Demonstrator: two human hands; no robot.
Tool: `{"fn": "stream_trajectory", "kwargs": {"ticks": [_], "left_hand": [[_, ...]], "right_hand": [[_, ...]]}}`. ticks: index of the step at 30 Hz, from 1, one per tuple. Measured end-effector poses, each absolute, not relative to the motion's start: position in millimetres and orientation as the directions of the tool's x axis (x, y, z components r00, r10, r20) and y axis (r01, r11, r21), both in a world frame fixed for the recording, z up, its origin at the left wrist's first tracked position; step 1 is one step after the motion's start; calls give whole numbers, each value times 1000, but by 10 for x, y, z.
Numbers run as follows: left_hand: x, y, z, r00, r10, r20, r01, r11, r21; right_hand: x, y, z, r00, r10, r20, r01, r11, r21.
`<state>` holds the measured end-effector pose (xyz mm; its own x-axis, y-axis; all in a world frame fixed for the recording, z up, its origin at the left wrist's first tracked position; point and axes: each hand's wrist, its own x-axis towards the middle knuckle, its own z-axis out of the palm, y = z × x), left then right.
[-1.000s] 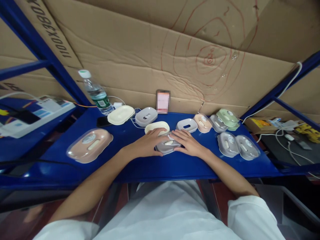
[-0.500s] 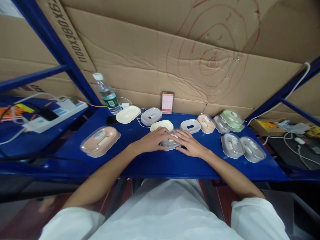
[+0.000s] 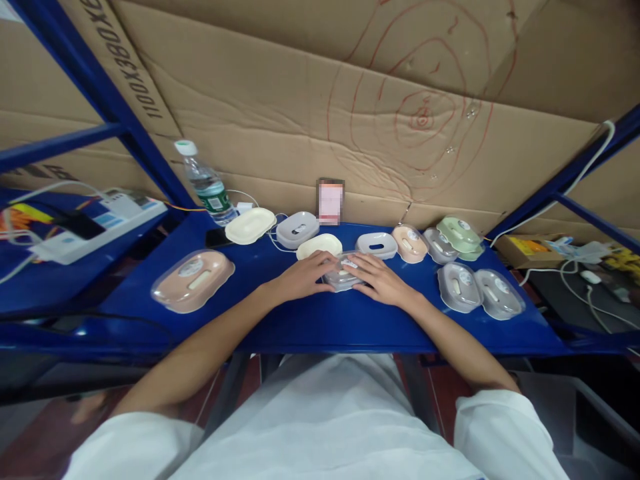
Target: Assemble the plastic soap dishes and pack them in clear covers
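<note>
Presently both hands pressed on grey soap box [image 3: 341, 276] at mid tabletop [image 3: 320, 323]; left hand [image 3: 300, 277] cups its left side, right hand [image 3: 380, 280] covers right, fingers flat, closed on box from both sides; step looks like seating clear lid on base; next move calls for even downward pressure, judged; box small, oval, grey under transparent cover, just before cream soap dish [image 3: 319, 245].

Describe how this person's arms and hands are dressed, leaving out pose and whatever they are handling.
Both the left hand and the right hand are bare: no gloves, and no rings, watch or bracelet can be made out. The forearms are uncovered too. Short white sleeves end near the elbows, part of a plain white garment with no visible print or markings.
</note>
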<state>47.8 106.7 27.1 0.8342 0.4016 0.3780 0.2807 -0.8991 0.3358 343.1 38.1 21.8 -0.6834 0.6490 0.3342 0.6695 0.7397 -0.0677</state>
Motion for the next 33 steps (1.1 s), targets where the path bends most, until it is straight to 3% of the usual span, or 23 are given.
{"fn": "stream_trajectory", "kwargs": {"ticks": [15, 21, 25, 28, 33], "left_hand": [[425, 1126, 213, 831, 405, 381, 207, -861, 464], [485, 1096, 159, 787, 467, 404, 267, -847, 459], [482, 1065, 229, 756, 499, 424, 365, -859, 360], [458, 1052, 272, 750, 501, 431, 415, -865, 282], [461, 1065, 247, 803, 455, 386, 403, -890, 212]], "right_hand": [[3522, 377, 271, -620, 731, 285, 683, 682, -263], [3608, 369, 358, -573, 727, 379, 671, 681, -293], [3756, 382, 536, -509, 709, 488, 706, 669, -234], [4024, 457, 646, -337, 718, 608, 823, 538, -179], [4584, 663, 595, 101, 681, 725, 969, 99, -227]]}}
